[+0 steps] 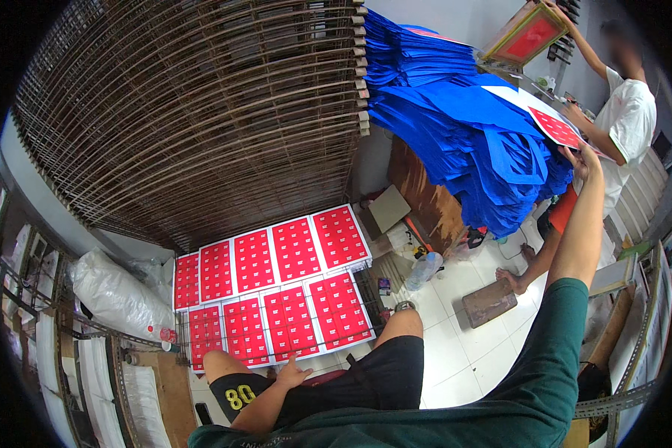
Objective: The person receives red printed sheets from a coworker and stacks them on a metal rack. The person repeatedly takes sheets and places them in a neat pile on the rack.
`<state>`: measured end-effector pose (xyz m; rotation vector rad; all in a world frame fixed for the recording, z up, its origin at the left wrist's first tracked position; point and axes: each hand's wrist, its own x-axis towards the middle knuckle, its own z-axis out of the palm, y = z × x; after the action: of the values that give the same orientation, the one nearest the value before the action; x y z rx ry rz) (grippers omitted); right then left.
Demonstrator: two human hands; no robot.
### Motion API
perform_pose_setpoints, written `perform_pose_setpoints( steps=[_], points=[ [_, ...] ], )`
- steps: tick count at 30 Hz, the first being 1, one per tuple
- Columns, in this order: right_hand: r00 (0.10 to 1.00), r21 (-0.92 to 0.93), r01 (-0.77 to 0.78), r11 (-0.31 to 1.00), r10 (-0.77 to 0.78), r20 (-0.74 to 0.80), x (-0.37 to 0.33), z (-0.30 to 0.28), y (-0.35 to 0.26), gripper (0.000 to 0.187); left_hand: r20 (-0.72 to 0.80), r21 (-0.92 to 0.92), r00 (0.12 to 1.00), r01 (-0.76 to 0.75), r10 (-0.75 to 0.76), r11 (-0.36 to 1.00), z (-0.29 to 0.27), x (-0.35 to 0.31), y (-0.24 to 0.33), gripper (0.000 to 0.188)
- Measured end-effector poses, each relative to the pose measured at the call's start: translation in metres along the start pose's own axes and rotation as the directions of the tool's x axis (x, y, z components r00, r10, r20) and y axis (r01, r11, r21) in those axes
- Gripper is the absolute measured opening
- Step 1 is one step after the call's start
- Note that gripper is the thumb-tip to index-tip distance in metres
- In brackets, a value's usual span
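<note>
My right arm reaches far out to the right. At its end, my right hand (584, 161) has its fingers closed on the near edge of a white sheet with a red printed panel (554, 127), beside a pile of blue fabric bags (478, 134). Low in front of me, my left hand (293, 373) is held near my thigh with its fingers apart and nothing in it. It is closest to the front edge of a wire drying rack (280, 326), whose lowered shelves carry several red printed sheets (291, 317) in two rows.
Raised wire shelves (201, 112) stack above the sheets. A co-worker in a white shirt (629, 112) stands at the right, one hand on a framed screen (530, 37). On the tiled floor (455, 358) lies a brown block (489, 303). A plastic-wrapped bundle (119, 291) lies left.
</note>
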<state>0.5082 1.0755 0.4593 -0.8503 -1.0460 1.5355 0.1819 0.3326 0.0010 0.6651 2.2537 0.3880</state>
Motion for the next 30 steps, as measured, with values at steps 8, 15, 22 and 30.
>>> perform_pose_setpoints(
  steps=[8,15,22,30],
  points=[
    [0.864,0.172,0.491,0.854,-0.503,0.028,-0.043,0.011,0.011,0.039,0.027,-0.069,0.998,-0.062,0.064,0.996,-0.002,-0.003,0.003,0.093],
    [0.591,0.222,0.786,0.576,-0.807,0.000,-0.136,0.077,-0.008,0.049,-0.104,-0.266,0.972,-0.233,0.213,0.935,0.000,0.012,0.010,0.086],
    [0.602,0.390,0.733,0.558,-0.798,0.009,-0.272,0.203,0.075,0.055,-0.337,-0.452,0.806,-0.592,0.487,0.667,-0.106,-0.026,0.154,0.066],
    [0.882,0.586,0.385,0.713,-0.472,-0.004,-0.440,0.290,0.197,0.053,-0.566,-0.619,0.444,-0.785,0.695,-0.003,-0.204,-0.141,0.277,0.060]
  ],
)
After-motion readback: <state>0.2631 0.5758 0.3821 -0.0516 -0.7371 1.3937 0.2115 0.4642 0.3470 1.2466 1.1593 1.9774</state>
